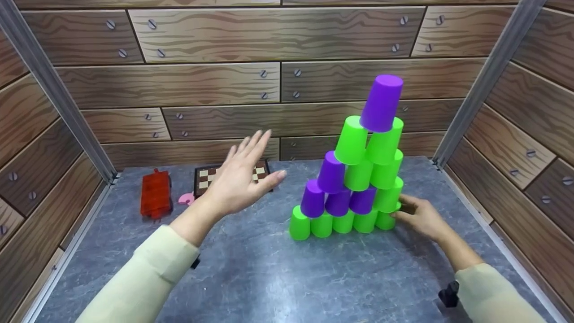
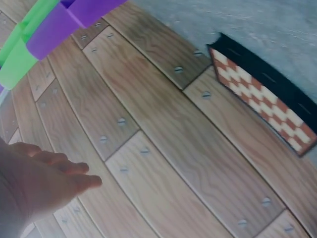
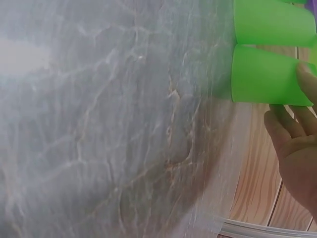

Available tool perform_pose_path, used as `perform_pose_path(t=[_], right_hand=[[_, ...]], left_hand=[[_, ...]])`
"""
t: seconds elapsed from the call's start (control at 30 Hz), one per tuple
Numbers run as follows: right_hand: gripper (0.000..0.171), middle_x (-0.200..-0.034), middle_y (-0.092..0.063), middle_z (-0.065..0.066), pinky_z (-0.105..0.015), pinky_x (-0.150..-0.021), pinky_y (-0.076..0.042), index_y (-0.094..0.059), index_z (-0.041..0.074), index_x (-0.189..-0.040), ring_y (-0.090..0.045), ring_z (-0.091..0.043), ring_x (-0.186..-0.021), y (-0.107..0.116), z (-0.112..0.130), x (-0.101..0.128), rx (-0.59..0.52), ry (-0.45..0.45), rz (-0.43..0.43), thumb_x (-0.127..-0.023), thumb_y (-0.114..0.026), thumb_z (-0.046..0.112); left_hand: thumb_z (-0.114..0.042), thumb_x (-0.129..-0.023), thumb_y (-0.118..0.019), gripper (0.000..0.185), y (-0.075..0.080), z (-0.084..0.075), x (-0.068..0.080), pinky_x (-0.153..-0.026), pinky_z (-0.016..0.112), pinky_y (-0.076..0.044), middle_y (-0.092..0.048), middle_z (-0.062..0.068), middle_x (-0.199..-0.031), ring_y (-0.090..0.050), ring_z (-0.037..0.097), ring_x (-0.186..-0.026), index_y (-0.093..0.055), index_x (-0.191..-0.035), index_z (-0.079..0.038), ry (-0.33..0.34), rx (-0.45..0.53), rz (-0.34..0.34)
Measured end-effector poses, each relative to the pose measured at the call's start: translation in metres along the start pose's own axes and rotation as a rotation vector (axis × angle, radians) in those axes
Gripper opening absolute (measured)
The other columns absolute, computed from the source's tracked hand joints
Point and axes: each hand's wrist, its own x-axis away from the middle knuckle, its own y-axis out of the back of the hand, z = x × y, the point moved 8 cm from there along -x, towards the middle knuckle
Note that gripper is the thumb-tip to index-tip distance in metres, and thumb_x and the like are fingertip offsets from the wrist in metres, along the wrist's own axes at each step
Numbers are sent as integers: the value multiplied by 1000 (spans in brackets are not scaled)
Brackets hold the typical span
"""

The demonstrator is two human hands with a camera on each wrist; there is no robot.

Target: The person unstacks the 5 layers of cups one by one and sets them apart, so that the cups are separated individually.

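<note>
Five rows of cups on the table, right of centre; stack's axis upright. Right hand nearer, at the stack's right edge, thumb and fingers about the lowest right green cup; grasp or light touch, cannot tell. Left hand empty, fingers extended, apart to the left.

No text, number or brand is showing legibly in any view. The stacked cups and the checkered board are bearing no readable labels.
</note>
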Motion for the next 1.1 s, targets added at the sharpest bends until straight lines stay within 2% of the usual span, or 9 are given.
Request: perform_pose_path(t=[0.17, 0.27, 0.43, 0.6, 0.7, 0.83, 1.1], right_hand=[[59, -136, -65, -30, -16, -91, -54, -54, -10, -148, -68, -40, -117, 0, -1, 2, 34, 4, -14, -97, -78, 8], [60, -137, -64, -30, -16, -91, -53, -53, -9, -148, -68, -41, -117, 1, -2, 3, 59, 1, -16, -97, -78, 9], [61, -140, -62, -32, -17, -91, -53, -52, -8, -150, -68, -43, -118, 1, -2, 4, 78, -13, -15, -98, -77, 11], [60, -139, -63, -30, -18, -93, -53, -53, -7, -149, -68, -42, -118, 0, -1, 2, 98, -11, -20, -98, -77, 11], [59, -138, -64, -29, -17, -93, -52, -54, -8, -148, -68, -39, -117, 0, 1, 1, 99, -6, -25, -97, -78, 10], [58, -135, -66, -29, -17, -92, -54, -54, -9, -147, -70, -35, -114, -1, 3, 1, 66, 3, -33, -96, -78, 7], [58, -130, -69, -28, -19, -90, -55, -55, -7, -148, -71, -32, -109, 1, 2, 4, 84, 5, -40, -96, -78, 6]], left_hand=[[-69, -101, -53, 91, 2, -36, -33, -130, 45, -19, -25, 3, -174, -25, 24, -159, -21, -171, -20, -124, 155, -35], [-64, -101, -59, 87, 3, -61, -56, -126, 36, -30, -33, 0, -171, -36, 17, -154, -26, -170, -22, -164, 255, -47], [-62, -95, -72, 89, 1, -96, -93, -120, 28, -37, -46, -1, -164, -44, 11, -148, -35, -167, -27, -155, 381, -65], [-56, -91, -81, 92, -5, -118, -122, -115, 27, -43, -52, 4, -160, -49, 10, -144, -36, -167, -27, -127, 496, -73], [-51, -91, -83, 92, -9, -125, -134, -111, 23, -45, -54, 7, -158, -52, 8, -142, -36, -167, -27, -116, 557, -82], [-44, -91, -85, 89, -12, -134, -145, -107, 19, -46, -59, 7, -153, -55, 7, -138, -39, -166, -27, -118, 593, -107], [-30, -94, -84, 79, -20, -150, -154, -98, 16, -51, -66, 1, -145, -64, 5, -123, -45, -163, -24, -123, 606, -131]])
